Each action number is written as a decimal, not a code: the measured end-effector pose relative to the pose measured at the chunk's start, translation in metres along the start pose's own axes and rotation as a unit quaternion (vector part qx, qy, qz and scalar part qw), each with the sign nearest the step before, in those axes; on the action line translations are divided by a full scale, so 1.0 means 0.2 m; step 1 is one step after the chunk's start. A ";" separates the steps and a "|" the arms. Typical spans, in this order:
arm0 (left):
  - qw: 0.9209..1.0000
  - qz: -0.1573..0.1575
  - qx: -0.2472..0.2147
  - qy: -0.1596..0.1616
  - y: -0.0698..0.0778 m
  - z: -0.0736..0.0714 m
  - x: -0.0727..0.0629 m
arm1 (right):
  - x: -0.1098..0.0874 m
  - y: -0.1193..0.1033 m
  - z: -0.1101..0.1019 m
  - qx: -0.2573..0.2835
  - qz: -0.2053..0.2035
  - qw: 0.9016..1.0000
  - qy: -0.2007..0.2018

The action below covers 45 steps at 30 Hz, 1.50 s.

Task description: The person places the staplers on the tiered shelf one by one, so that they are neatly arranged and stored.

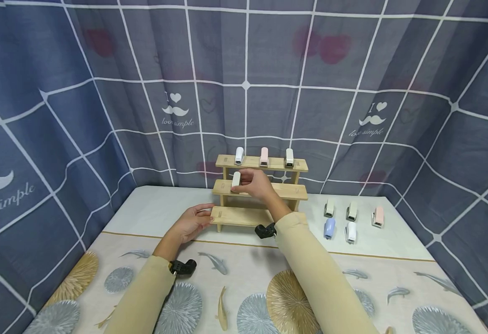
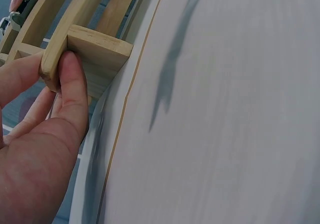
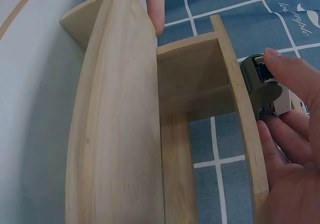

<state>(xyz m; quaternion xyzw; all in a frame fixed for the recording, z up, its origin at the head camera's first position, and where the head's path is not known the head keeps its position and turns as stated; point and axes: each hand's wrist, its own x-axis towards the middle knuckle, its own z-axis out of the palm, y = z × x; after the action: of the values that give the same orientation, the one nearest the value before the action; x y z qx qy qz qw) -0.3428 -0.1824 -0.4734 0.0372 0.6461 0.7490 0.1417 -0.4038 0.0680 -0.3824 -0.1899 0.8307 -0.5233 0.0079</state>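
My right hand (image 1: 255, 184) grips a small white stapler (image 1: 236, 179) by its sides, at the left end of the middle step of a three-step wooden stand (image 1: 244, 215). From the right wrist view, the stapler's dark green part (image 3: 261, 86) is right at the step's board (image 3: 240, 109), thumb on one side and fingers on the other. My left hand (image 1: 192, 223) pinches the left end of the lowest step, its thumb and fingers on opposite faces of the board (image 2: 56, 59). On the top step stand a white stapler (image 1: 239, 156), a pink one (image 1: 264, 157) and a cream one (image 1: 289, 157).
Right of the stand, several staplers stand on the white table (image 1: 369, 248): two cream ones (image 1: 329, 208), a pink one (image 1: 378, 216), a blue one (image 1: 329, 228) and a white one (image 1: 350, 232). A checked curtain (image 1: 269, 111) hangs behind. Patterned cloth (image 1: 244, 283) covers the front.
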 end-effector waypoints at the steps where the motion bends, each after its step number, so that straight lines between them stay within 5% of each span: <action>1: 1.000 0.001 0.001 0.000 0.00 0.00 0.00 | 0.00 0.00 0.00 -0.002 0.002 1.000 -0.001; 9: 1.000 -0.001 0.011 0.005 0.01 0.00 0.00 | -0.05 0.02 -0.02 -0.006 -0.007 1.000 0.015; 15: 1.000 -0.002 0.003 0.005 0.00 0.00 0.00 | -0.17 0.08 -0.05 0.057 -0.023 0.997 0.056; 23: 1.000 -0.004 0.005 0.005 0.01 0.00 0.01 | -0.41 0.20 -0.16 0.126 -0.059 0.980 0.144; 35: 1.000 -0.003 0.009 0.000 0.02 0.00 0.00 | -0.72 0.39 -0.40 0.122 -0.048 0.960 0.247; 45: 1.000 -0.003 0.000 -0.003 0.02 -0.01 0.00 | -0.89 0.52 -0.57 0.084 -0.052 0.939 0.329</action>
<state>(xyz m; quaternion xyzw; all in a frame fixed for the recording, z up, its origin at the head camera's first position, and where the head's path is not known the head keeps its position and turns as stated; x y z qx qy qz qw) -0.3430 -0.1845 -0.4704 0.0376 0.6460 0.7484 0.1454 -0.2940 0.2642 -0.4537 -0.0483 0.7286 -0.6243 -0.2775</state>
